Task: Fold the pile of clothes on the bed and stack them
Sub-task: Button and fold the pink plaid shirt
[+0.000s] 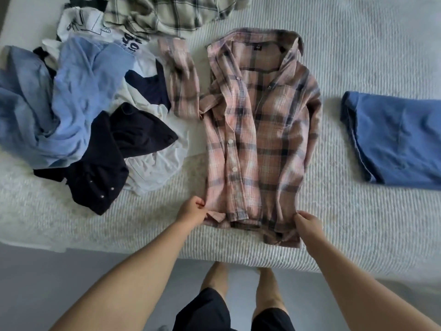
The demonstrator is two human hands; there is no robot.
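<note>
Both hands pinch the hem of a pink plaid shirt at the near edge of the bed

Left hand (192,211) has its fingers closed on the lower left corner of the pink plaid shirt (257,139), and the right hand (307,223) is closed on the lower right corner; the shirt lies flat at the centre of the frame on the bed (358,56), collar away from the person, one sleeve (183,77) trailing to the upper left. It looks light, soft and limp, likely to sag and crease wherever it is unsupported, so the two hem corners seem the right hold for lifting the lower half up toward the collar. An unfolded pile of clothes (83,115) fills the left of the frame, and a folded blue garment (396,139) lies at the right
</note>
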